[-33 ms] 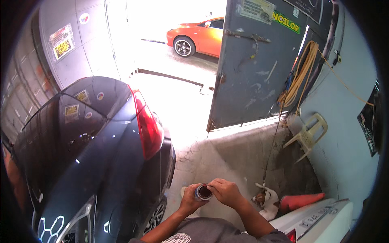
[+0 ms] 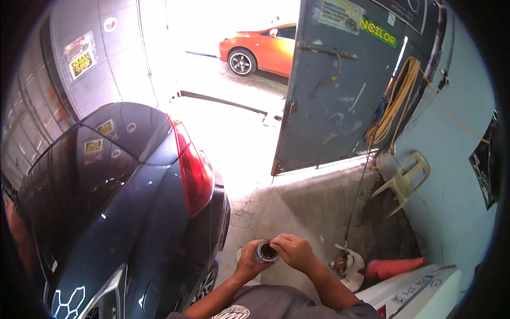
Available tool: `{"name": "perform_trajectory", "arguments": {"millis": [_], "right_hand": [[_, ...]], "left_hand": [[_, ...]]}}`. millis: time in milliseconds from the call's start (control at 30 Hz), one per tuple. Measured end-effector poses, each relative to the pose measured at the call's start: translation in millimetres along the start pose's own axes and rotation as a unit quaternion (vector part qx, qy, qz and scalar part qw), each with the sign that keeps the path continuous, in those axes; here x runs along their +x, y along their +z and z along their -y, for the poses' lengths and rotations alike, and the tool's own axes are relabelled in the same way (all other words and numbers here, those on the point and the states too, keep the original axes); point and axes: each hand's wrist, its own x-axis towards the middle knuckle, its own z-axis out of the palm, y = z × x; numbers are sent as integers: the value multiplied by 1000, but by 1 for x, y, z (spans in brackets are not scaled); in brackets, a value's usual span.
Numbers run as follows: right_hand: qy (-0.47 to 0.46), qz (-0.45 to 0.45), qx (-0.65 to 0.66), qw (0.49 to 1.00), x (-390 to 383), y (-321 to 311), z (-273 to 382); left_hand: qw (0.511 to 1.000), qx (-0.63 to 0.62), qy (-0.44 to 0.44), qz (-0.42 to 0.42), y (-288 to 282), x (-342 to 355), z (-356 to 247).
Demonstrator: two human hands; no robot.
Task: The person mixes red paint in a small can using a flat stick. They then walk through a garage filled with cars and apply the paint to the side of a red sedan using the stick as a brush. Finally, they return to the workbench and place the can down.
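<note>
Low in the middle, my left hand (image 2: 247, 264) is wrapped round a small open can (image 2: 260, 253). Its outside looks pale and bluish, and its inside dark reddish brown. My right hand (image 2: 295, 252) meets the can's rim from the right, thumb and fingers pinched together at the edge. Whatever sits between those fingertips, if anything, is too small to make out. Close on the left stands a dark blue car (image 2: 159, 196) with a red tail light (image 2: 194, 173), apart from both hands.
A dog (image 2: 353, 266) lies on a leash at right, by a red cone (image 2: 393, 268) and a white car panel (image 2: 425, 292). Behind are a plastic chair (image 2: 406, 178), a grey metal gate (image 2: 329, 106) with a coiled hose (image 2: 396, 106), and an orange car (image 2: 271, 50) outside.
The view has shifted very slightly. Both hands stay on the can in the same hold.
</note>
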Motion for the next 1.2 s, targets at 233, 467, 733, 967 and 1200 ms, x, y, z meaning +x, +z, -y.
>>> {"name": "perform_trajectory", "arguments": {"millis": [233, 467, 733, 967, 1200], "right_hand": [[-36, 19, 35, 999, 193, -24, -107], [-36, -10, 71, 997, 374, -10, -251], [-15, 30, 125, 992, 546, -25, -401], [-14, 80, 112, 990, 666, -23, -503], [111, 11, 72, 991, 757, 2, -588]], "left_hand": [[998, 47, 12, -35, -39, 206, 47], [996, 81, 18, -44, -39, 407, 138], [992, 116, -11, -51, -33, 612, 217], [991, 113, -20, -62, -25, 753, 292], [994, 99, 26, 43, -30, 917, 389]]}}
